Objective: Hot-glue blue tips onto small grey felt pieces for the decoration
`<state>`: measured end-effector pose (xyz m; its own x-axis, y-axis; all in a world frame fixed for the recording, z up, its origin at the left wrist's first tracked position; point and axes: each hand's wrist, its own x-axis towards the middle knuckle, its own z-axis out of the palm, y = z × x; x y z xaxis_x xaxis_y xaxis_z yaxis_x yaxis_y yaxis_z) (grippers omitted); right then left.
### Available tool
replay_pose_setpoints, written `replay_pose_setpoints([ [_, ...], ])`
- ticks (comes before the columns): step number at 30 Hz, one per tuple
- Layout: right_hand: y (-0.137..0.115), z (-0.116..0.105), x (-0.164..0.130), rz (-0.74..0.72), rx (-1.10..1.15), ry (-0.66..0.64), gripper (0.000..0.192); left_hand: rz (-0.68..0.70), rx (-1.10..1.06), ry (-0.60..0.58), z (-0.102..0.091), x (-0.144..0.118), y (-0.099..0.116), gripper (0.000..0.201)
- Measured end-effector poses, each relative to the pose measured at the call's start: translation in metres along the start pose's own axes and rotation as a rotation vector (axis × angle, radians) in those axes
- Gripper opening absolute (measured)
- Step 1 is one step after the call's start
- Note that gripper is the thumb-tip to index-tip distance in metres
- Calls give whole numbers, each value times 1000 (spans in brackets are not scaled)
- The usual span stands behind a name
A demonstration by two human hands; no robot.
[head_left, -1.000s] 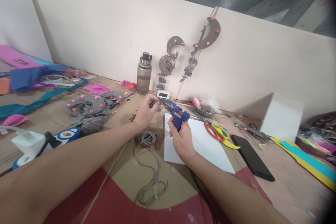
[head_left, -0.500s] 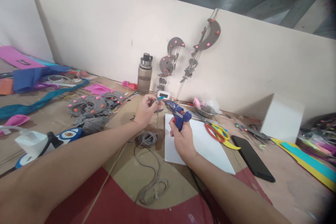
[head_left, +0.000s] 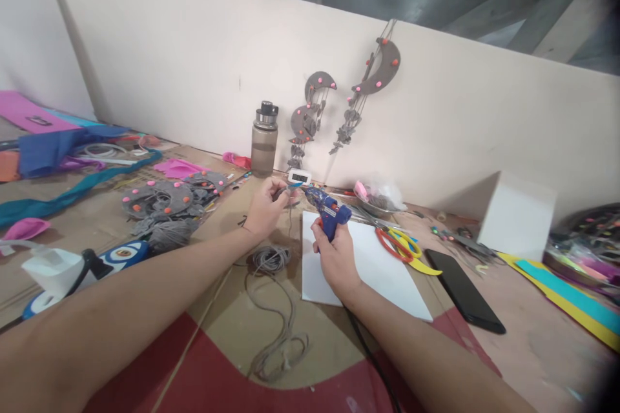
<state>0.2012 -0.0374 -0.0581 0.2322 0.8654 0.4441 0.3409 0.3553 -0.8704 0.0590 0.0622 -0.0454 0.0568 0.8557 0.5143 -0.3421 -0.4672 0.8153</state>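
My left hand [head_left: 264, 206] is closed in a pinch, with a small flat blue piece [head_left: 296, 186] sticking out at the fingertips. From these same fingers a grey cord [head_left: 290, 222] hangs down toward a coiled bundle of grey cord [head_left: 270, 259] on the cardboard. My right hand [head_left: 339, 258] is wrapped around the handle of a blue glue gun [head_left: 333, 211]. Its nozzle points left, close to the left fingertips; whether it touches the blue piece I cannot tell. Beneath the glue gun lies a white board [head_left: 382, 271].
Scissors [head_left: 394, 244] and a black phone [head_left: 465, 290] lie to the right. A water bottle [head_left: 264, 142] stands at the back, beside grey moon hangings [head_left: 382, 71] on the wall. Grey moon pieces [head_left: 157, 199] and a power strip [head_left: 123, 251] are left.
The blue piece has tilted flatter and moved slightly down and left in my left fingers. My right hand keeps its grip on the glue gun. The whole view has shifted slightly.
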Motion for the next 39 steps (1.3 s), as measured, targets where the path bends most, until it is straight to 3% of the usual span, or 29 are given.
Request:
replay_pose_setpoints([
  [8,-9,-19,28,246,44,4,27,-24,-7,120,-5,6,-5,19],
  [12,4,-39,46,367,-223,-101,28,33,61,99,-6,7,-11,18],
  [14,9,-45,50,408,-475,-170,29,107,161,89,-8,8,-15,16],
  [18,3,-53,49,177,-1102,-205,43,241,352,63,-10,8,-15,10],
  [21,-13,-57,44,-1,-1259,-127,48,313,442,53,-8,4,-9,10],
  [23,-24,-53,40,-100,-1127,-61,38,343,494,28,-6,2,-5,11],
  [26,-34,-35,34,-204,-632,-72,21,398,585,-37,-6,-1,-2,12],
  [32,-23,21,31,71,137,-121,33,553,688,-164,-8,-4,-1,15],
  [35,-19,36,32,149,303,-124,33,575,673,-202,-7,-5,-1,17],
  [39,-20,40,25,122,343,-76,22,505,655,-196,-2,-9,0,15],
])
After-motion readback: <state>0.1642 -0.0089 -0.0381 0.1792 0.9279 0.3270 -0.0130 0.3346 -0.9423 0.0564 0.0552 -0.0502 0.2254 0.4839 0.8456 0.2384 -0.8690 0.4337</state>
